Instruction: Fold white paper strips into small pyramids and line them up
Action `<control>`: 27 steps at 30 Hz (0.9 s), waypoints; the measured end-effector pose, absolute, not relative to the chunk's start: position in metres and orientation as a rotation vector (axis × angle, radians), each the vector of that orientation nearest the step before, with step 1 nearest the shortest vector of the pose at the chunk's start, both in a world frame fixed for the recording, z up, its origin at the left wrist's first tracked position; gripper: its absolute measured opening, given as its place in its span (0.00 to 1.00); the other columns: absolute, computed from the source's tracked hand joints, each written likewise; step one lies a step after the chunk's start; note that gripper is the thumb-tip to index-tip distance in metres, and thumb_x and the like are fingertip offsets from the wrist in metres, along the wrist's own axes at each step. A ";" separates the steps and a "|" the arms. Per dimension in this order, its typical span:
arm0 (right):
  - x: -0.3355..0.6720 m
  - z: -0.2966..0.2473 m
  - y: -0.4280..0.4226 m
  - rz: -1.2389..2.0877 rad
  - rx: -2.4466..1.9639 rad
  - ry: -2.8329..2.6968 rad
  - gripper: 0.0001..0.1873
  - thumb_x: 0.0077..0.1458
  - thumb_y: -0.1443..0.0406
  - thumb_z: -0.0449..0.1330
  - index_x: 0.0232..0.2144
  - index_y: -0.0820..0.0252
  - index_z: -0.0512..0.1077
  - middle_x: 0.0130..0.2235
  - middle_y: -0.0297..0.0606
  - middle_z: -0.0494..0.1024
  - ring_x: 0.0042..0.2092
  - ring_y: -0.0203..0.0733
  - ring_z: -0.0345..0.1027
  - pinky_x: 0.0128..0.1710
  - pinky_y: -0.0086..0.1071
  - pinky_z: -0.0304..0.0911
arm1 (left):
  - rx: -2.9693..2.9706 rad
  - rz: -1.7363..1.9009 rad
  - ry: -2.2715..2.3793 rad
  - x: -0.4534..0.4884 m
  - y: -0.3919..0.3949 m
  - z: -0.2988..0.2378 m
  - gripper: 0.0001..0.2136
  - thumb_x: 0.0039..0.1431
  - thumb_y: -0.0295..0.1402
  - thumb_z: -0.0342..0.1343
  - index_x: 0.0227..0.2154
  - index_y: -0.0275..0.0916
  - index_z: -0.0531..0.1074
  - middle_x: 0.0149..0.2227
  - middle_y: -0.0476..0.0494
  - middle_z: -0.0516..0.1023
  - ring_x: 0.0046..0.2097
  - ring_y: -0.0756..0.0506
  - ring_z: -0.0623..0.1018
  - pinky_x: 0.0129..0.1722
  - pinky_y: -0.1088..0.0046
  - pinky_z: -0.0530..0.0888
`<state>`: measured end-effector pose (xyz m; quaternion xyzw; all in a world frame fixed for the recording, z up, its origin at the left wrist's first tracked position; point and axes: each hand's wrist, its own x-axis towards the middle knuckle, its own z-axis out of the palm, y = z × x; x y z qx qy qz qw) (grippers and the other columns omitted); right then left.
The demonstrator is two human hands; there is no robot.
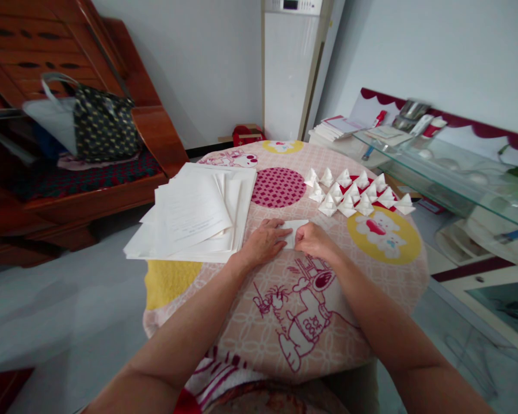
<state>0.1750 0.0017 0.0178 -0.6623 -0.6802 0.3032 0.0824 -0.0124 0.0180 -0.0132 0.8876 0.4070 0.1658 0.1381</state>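
Note:
A small white folded paper (294, 230) lies flat on the round table in front of me. My left hand (265, 241) rests on its left side, fingers stretched out over the paper. At the paper's right edge, my right hand (314, 239) is closed, its curled fingers gripping or pressing that edge; the fingertips are partly hidden. Beyond the right hand stand several folded white paper pieces (347, 201) with pointed tops, set in rows. To the left of my left hand is a stack of white paper sheets (194, 215), some with print.
A patterned pink cloth (250, 322) covers the table. On the right is a glass-topped stand (457, 172) with metal containers and papers. A wooden bench (155, 132) with a dotted bag (103, 123) is at left. Behind the table rises a tall white appliance (289, 69).

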 end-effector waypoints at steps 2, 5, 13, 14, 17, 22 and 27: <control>0.185 0.017 0.002 0.992 -2.004 -1.954 0.05 0.47 0.72 0.61 0.24 0.60 0.75 0.16 0.30 0.71 0.16 0.35 0.63 0.21 0.27 0.57 | 2.564 0.479 1.182 -0.012 0.018 -0.015 0.19 0.63 0.29 0.57 0.57 0.43 0.77 0.61 0.36 0.73 0.61 0.38 0.72 0.65 0.55 0.68; 0.202 0.020 0.003 1.092 -2.016 -1.898 0.07 0.46 0.73 0.60 0.21 0.59 0.72 0.14 0.28 0.69 0.15 0.34 0.61 0.18 0.26 0.55 | 2.560 0.465 1.191 -0.012 0.019 -0.016 0.19 0.64 0.29 0.57 0.57 0.42 0.77 0.61 0.36 0.73 0.62 0.39 0.72 0.65 0.57 0.67; 0.221 0.029 0.006 1.172 -1.739 -1.726 0.05 0.47 0.72 0.61 0.22 0.61 0.71 0.16 0.28 0.70 0.16 0.31 0.62 0.17 0.22 0.54 | 2.560 0.482 1.182 -0.013 0.020 -0.016 0.19 0.63 0.29 0.57 0.56 0.43 0.78 0.61 0.37 0.74 0.61 0.39 0.73 0.66 0.55 0.67; 0.215 0.027 0.006 1.134 -1.678 -1.687 0.04 0.48 0.70 0.61 0.23 0.62 0.72 0.17 0.28 0.72 0.17 0.30 0.63 0.17 0.22 0.54 | 2.557 0.486 1.182 -0.013 0.020 -0.016 0.19 0.63 0.29 0.57 0.56 0.43 0.78 0.61 0.37 0.73 0.61 0.39 0.73 0.65 0.55 0.67; 0.193 0.019 0.005 1.119 -1.642 -1.736 0.02 0.49 0.70 0.62 0.26 0.62 0.74 0.19 0.29 0.73 0.18 0.30 0.65 0.19 0.22 0.54 | 2.536 0.497 1.193 -0.013 0.019 -0.015 0.20 0.62 0.29 0.57 0.56 0.45 0.78 0.61 0.37 0.73 0.61 0.38 0.73 0.64 0.54 0.69; 0.170 0.013 0.003 1.008 -1.742 -1.905 0.06 0.47 0.74 0.64 0.22 0.61 0.74 0.16 0.27 0.69 0.19 0.31 0.63 0.21 0.24 0.55 | 2.479 0.517 1.236 -0.011 0.016 -0.014 0.20 0.60 0.30 0.59 0.55 0.46 0.79 0.60 0.38 0.74 0.59 0.38 0.73 0.62 0.55 0.70; 0.172 0.013 0.003 0.981 -1.742 -1.911 0.06 0.47 0.74 0.64 0.22 0.61 0.75 0.17 0.27 0.69 0.20 0.31 0.64 0.23 0.25 0.55 | 2.416 0.503 1.276 -0.009 0.015 -0.011 0.22 0.57 0.30 0.61 0.55 0.44 0.79 0.61 0.37 0.73 0.60 0.36 0.74 0.63 0.55 0.70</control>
